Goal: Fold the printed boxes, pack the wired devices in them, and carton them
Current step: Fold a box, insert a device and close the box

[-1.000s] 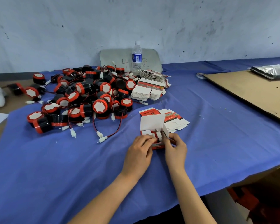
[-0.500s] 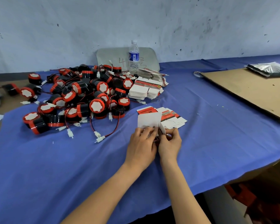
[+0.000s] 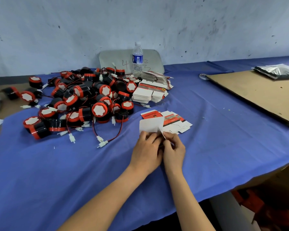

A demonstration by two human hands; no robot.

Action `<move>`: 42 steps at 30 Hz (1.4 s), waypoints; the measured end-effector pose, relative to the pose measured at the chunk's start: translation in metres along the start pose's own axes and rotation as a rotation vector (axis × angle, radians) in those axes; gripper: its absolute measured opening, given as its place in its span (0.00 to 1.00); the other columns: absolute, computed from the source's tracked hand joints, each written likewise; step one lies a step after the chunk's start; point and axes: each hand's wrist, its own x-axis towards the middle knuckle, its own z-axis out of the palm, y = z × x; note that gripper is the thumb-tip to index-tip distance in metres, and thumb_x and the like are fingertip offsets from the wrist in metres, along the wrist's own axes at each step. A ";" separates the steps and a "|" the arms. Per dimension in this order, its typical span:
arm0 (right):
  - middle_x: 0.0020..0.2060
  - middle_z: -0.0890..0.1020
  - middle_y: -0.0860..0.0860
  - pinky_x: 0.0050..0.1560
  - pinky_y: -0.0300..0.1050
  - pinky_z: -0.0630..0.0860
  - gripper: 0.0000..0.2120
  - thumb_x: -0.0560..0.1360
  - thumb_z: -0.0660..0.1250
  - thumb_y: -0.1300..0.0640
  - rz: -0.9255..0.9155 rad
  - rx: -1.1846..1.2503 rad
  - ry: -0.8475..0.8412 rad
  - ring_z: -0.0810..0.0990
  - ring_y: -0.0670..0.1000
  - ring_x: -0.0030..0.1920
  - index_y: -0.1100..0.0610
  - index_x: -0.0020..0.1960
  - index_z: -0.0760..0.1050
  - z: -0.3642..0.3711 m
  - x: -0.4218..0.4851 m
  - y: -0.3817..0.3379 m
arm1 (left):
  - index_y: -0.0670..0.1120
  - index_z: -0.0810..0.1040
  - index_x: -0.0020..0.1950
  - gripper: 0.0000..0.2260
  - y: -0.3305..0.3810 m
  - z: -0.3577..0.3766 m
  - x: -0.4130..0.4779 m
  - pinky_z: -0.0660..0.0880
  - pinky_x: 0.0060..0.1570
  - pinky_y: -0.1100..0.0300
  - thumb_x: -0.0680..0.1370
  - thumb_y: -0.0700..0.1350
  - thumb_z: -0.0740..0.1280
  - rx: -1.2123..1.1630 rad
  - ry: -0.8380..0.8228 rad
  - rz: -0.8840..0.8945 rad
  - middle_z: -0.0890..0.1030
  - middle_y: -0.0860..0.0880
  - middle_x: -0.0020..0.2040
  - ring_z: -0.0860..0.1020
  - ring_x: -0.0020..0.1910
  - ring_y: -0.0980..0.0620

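Both hands meet at the table's middle around one printed box [image 3: 151, 125]. My left hand [image 3: 147, 150] and my right hand [image 3: 173, 148] pinch its lower part, which they hide. Its white flap stands up above the fingers. Just behind it lie a few flat red-and-white box blanks [image 3: 172, 121]. A large heap of black-and-red wired devices [image 3: 83, 100] with white plugs covers the left of the blue cloth. Two stacks of flat blanks [image 3: 150, 93] sit at the heap's right edge.
A water bottle [image 3: 137, 59] stands at the back in front of a grey board [image 3: 117, 60]. A flat brown cardboard sheet [image 3: 260, 94] lies at the right with a silvery bag [image 3: 277, 70] on its far end. The table edge runs close at the lower right.
My hands have drawn together over the box, covering its red lower part. The white flap has tipped lower toward my fingers.
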 end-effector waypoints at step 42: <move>0.50 0.85 0.45 0.57 0.39 0.74 0.10 0.74 0.72 0.57 -0.344 -0.422 -0.554 0.81 0.38 0.51 0.51 0.56 0.83 0.000 0.022 -0.021 | 0.47 0.82 0.46 0.07 -0.027 -0.003 -0.033 0.74 0.43 0.59 0.74 0.35 0.72 -0.387 0.287 -0.284 0.77 0.54 0.49 0.77 0.47 0.52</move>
